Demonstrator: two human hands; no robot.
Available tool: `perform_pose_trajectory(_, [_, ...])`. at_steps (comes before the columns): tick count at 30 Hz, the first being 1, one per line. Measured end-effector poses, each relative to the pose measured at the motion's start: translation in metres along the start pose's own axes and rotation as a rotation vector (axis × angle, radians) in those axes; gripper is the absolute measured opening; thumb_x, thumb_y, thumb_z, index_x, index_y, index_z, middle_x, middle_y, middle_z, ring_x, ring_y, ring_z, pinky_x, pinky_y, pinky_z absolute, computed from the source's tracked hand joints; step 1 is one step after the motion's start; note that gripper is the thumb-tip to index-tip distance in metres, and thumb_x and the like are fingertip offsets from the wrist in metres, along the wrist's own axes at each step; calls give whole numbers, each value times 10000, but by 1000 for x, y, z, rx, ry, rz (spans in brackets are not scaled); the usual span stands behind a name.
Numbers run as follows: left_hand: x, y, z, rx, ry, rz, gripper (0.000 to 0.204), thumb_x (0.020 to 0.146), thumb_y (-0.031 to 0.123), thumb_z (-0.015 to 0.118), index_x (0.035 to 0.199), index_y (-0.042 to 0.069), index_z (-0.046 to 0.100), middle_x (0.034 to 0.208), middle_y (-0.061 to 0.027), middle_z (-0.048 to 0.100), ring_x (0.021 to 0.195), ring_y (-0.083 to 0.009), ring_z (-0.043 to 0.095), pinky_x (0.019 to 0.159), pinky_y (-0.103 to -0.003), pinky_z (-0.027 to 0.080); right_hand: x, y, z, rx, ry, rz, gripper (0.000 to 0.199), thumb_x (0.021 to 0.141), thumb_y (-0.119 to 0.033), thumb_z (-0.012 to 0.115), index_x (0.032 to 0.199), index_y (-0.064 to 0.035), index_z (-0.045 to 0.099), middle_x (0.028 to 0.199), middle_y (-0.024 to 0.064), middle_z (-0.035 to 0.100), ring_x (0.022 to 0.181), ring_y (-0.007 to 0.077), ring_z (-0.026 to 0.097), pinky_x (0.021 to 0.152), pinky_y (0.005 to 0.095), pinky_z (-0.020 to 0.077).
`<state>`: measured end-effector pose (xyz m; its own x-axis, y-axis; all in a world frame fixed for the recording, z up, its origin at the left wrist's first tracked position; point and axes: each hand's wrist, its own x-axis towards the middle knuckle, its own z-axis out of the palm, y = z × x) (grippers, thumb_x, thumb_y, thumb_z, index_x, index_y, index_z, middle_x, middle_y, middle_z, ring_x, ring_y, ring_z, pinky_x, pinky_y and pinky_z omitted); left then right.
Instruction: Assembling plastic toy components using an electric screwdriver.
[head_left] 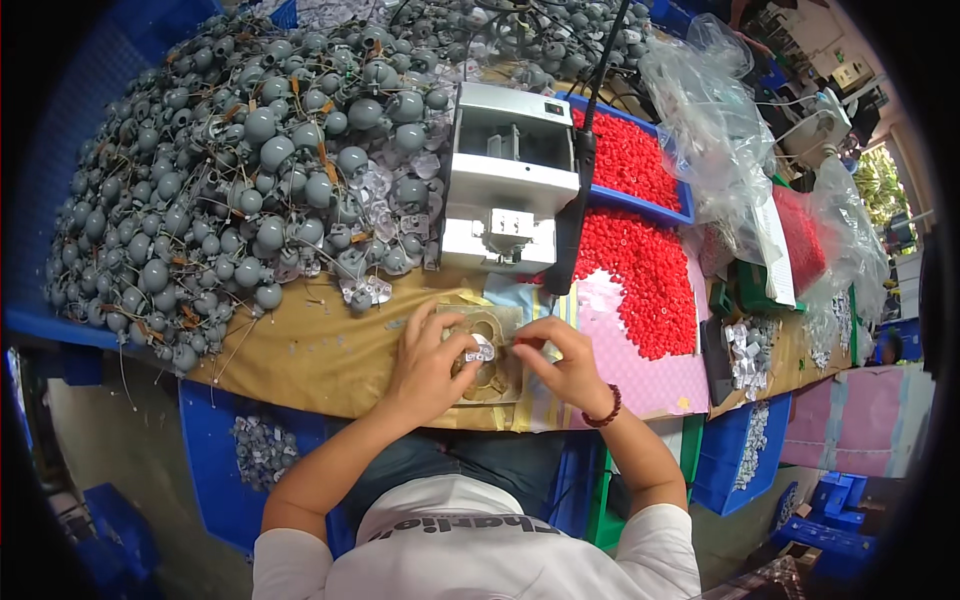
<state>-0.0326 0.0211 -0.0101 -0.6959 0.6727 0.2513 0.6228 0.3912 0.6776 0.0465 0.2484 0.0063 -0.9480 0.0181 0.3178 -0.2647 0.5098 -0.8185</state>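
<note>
My left hand [425,368] is curled over a tan jig board [505,393] with round cut-outs. Between its thumb and fingers is a small white plastic part [481,352], which sits over the cut-outs. Just to the right, my right hand [562,368] is closed in a pinch at the board's right edge. Whatever those fingertips hold, if anything, is too small to make out. A dark red bead bracelet [603,407] circles my right wrist.
A grey-white machine [510,170] stands behind the board. Grey bulb-shaped parts with wires [260,180] are heaped at left. Small red pieces [650,300] lie at right, some in a blue tray [640,203]. Clear plastic bags [710,110] sit beyond; a blue crate [215,480] is below the table edge.
</note>
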Motion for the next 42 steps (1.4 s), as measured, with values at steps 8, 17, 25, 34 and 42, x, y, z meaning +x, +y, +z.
perform_pose_trajectory(8, [6,4,-18,-54,93,-41,366,786,84,794,1113,68,632,1260,-135,567,1283,-400,455,1093,-504,372,13,4,32,-407,-93,-431,262,748,-69,791,979,-70,667,1028,52,682,939,250,640,794,377,497])
perform_pose_trajectory(17, [60,-35,-67,536,386,-9,347,816,69,732,1156,118,683,1199,-98,580,1199,-345,478,1024,-468,412,5,-8,31,-522,-126,-380,295,749,-114,801,1025,-97,699,1082,34,665,1011,249,620,848,389,485])
perform_pose_trajectory(25, [102,-51,-103,374,430,202,283,808,22,650,1056,128,737,1056,-79,666,1095,-324,588,923,-440,493,10,-14,17,-191,-12,-216,119,872,-153,724,893,-41,688,973,102,681,921,308,653,769,410,519])
perform_pose_trajectory(34, [67,32,-136,51,93,340,309,911,61,669,1211,117,717,904,-94,667,886,-281,641,808,-395,525,52,-65,-9,188,92,-113,453,1098,-153,331,925,42,702,962,160,689,964,269,683,826,381,546])
perform_pose_trajectory(42, [40,63,-124,-78,-260,46,326,963,183,671,1257,67,588,841,-76,628,774,-216,639,702,-374,506,42,-82,2,575,-332,119,593,985,-12,639,1514,-27,371,1167,133,641,1041,188,658,920,330,538])
